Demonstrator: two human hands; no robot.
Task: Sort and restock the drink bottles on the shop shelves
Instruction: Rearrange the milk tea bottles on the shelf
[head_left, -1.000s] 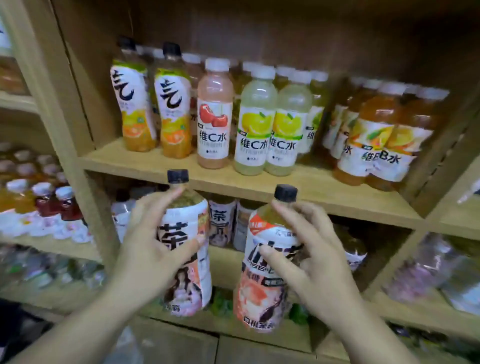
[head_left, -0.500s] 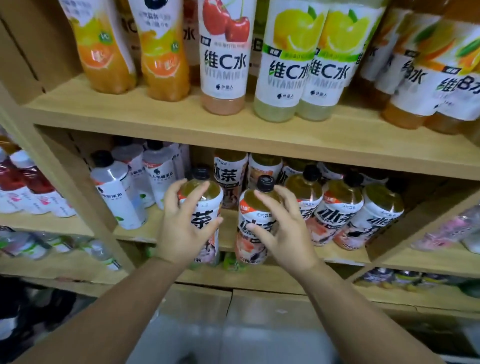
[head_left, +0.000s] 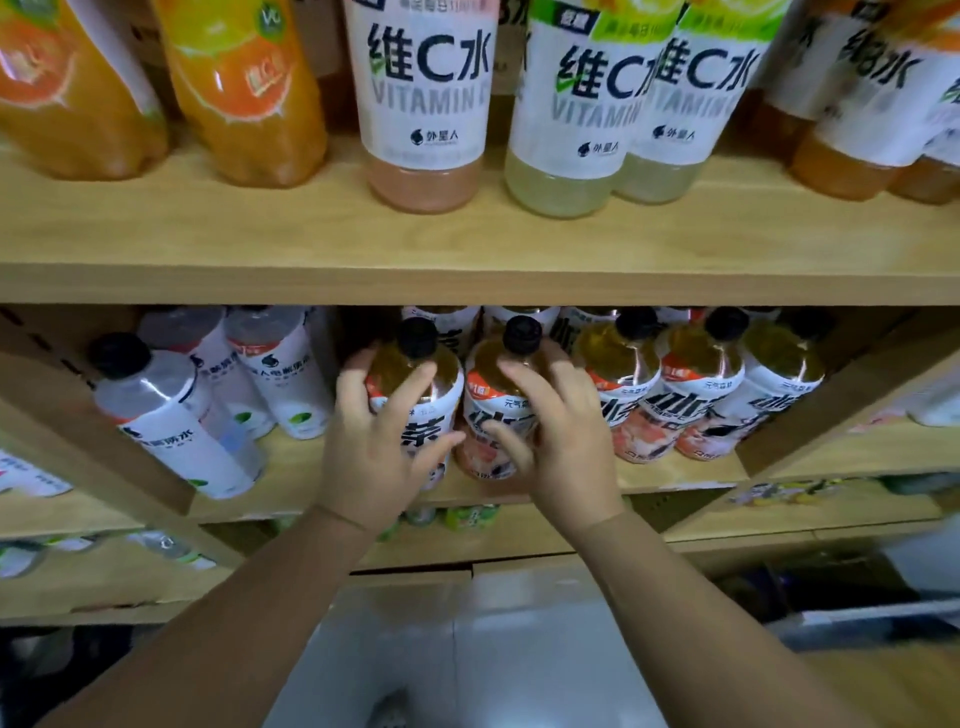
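Wooden lower shelf (head_left: 675, 475), front edge: seating two tea bottles. Gripping left bottle (head_left: 413, 366) with left hand (head_left: 374, 457), right bottle (head_left: 496, 415) with right hand (head_left: 563, 447), fingers curled round both. Next, probably: push flush against neighbouring peach-label row (head_left: 696, 415), then let go

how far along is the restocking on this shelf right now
Looks done: the upper shelf is lined with drink bottles, and three tea bottles stand in a row on the middle shelf.
In hand: the left hand grips a white-label tea bottle and the right hand grips a peach-label tea bottle, both beside that row.
Left: letting go and squaring them up. Whether more stock waits isn't visible.
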